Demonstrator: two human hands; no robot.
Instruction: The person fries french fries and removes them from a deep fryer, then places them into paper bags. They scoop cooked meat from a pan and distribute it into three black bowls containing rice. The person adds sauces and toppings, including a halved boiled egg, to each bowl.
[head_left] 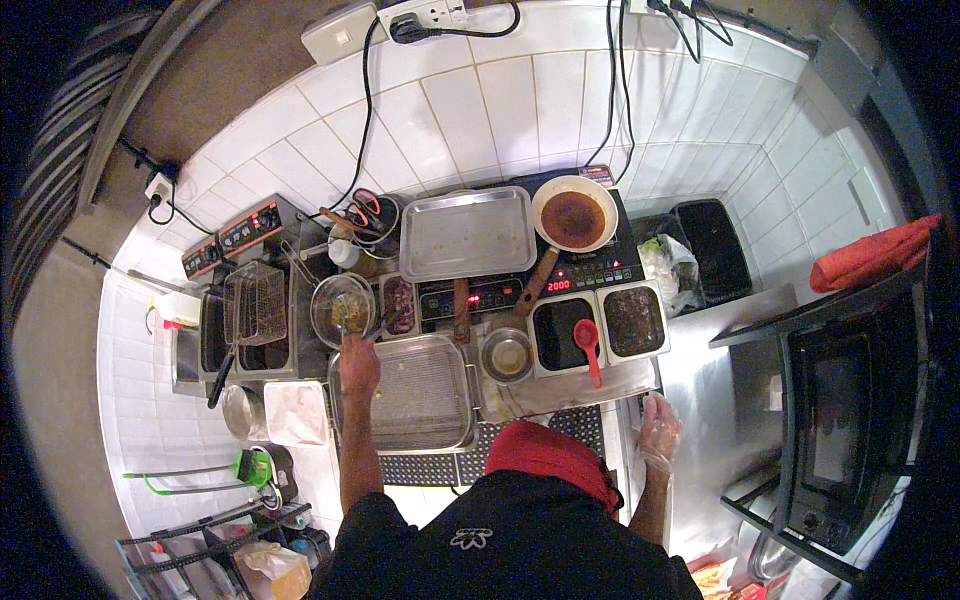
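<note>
My left hand [359, 367], bare, is closed at the near rim of a round metal bowl [320, 318] with yellowish food in it. What its fingers grip is hidden. A shallow metal tray with a wire rack [415, 395] lies beneath and right of this wrist. Just right of the bowl is a small metal pan of reddish-purple pieces [400, 303]. My right hand [660, 432], in a clear plastic glove, is by the steel counter's edge on the right. Its fingers look loosely extended, and nothing shows in them.
A fryer with a wire basket [258, 305] stands left. Behind are an empty metal tray [468, 235] and a frying pan [574, 215] with brown residue, over induction hobs. A red ladle [588, 345] rests in a dark-sauce container. A black microwave [835, 420] stands right.
</note>
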